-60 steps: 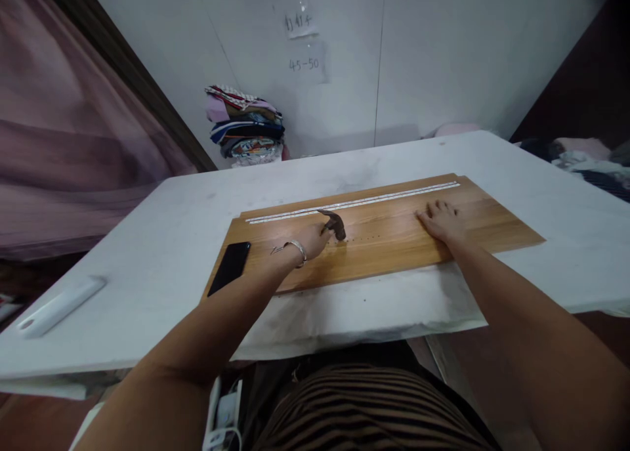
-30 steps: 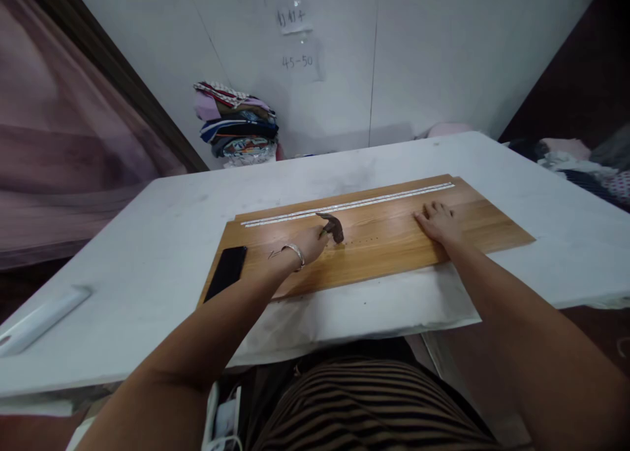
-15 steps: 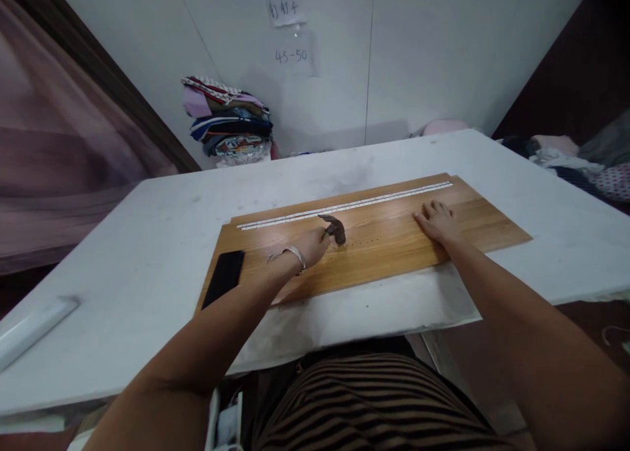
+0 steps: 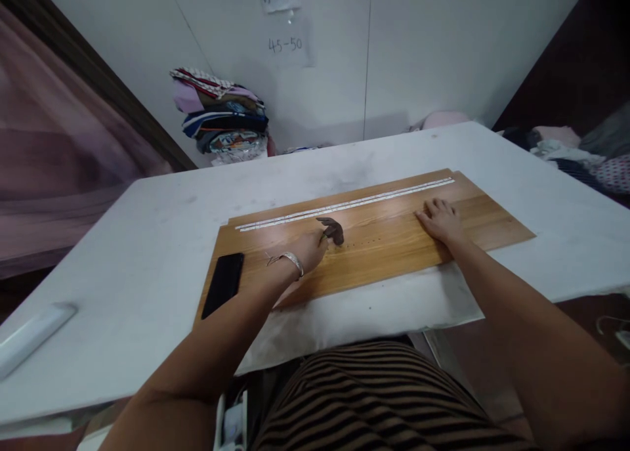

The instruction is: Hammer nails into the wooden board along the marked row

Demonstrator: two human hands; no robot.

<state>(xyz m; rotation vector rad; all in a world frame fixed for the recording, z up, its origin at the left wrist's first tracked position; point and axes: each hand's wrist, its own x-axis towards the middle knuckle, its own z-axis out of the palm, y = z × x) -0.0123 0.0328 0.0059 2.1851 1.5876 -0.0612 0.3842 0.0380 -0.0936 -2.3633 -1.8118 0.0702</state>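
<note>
My left hand [image 4: 310, 250] grips a claw hammer [image 4: 333, 231] by its handle, with the head low over a wooden board [image 4: 394, 257]. Right of the hammer head, a row of several small dark nails or nail marks [image 4: 367, 242] runs along the board. My right hand [image 4: 441, 220] rests flat on the board's right part, fingers spread, holding nothing. A few loose nails [image 4: 272, 258] lie left of my left wrist. Two white strips [image 4: 344, 206] lie lengthwise near the far edge of the board.
A black phone-like slab [image 4: 223, 284] lies on the board's left end. The board sits on a white table [image 4: 118, 267], with a white roll-like object [image 4: 37, 338] at left. Folded clothes [image 4: 224, 116] are stacked against the wall, and more cloth [image 4: 566, 149] lies at right.
The camera view has shifted slightly. The hammer stays low over the board in my left hand, its head near the same spot. My right hand has stayed flat on the board.
</note>
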